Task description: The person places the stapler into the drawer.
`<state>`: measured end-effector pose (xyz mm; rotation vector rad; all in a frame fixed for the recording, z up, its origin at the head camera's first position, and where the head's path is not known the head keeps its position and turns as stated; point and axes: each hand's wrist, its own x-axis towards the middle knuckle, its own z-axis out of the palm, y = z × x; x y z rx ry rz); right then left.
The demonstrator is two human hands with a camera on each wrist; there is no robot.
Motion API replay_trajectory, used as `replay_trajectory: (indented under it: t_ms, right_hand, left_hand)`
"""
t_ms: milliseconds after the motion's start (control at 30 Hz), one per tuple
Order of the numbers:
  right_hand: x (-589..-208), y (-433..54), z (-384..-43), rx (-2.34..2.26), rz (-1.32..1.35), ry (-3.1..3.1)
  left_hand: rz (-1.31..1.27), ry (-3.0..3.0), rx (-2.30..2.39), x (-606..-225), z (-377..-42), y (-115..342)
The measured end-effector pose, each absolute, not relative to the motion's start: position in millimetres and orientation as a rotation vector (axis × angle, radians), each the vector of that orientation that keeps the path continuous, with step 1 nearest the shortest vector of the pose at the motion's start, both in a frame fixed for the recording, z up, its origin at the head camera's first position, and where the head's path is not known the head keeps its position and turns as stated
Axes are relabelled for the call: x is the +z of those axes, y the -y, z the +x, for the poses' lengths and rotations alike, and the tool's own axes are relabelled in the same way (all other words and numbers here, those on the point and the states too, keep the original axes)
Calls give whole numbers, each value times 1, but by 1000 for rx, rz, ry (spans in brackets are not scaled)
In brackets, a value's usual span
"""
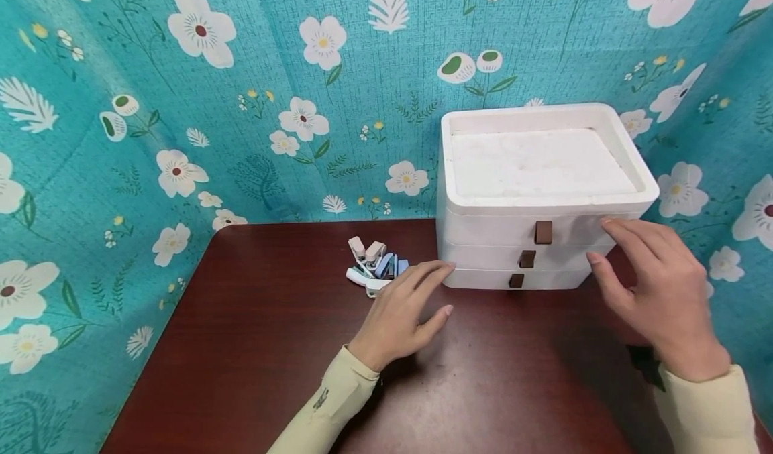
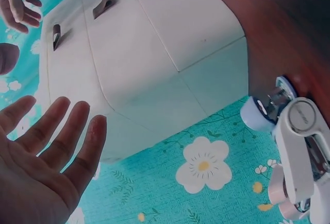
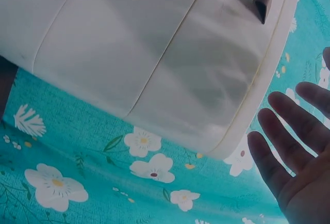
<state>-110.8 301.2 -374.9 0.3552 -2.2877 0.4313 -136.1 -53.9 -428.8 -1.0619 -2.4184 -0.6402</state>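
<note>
A white three-drawer unit with brown pull tabs stands at the table's back right, all drawers closed. My left hand, fingers spread and holding nothing, hovers before its lower left corner. On the other side, my right hand is raised near the upper right front, its fingers extended and nothing in them. The right wrist view shows those fingers apart from the unit. Left of the unit lies a small pile of what look like mini staplers, in white, pink and blue; my left hand partly overlaps it in the head view.
The unit's top is a shallow tray with a raised rim. Beneath everything is a dark red-brown table. A teal flowered cloth hangs behind the table and along its sides.
</note>
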Motion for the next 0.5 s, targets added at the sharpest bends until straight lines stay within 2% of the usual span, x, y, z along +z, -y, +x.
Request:
replay_trajectory:
  t_ms: [500]
  right_hand:
    - [-371, -316, -117, 436, 267, 2211]
  left_hand:
    - [-1067, 2350, -669, -421, -141, 36]
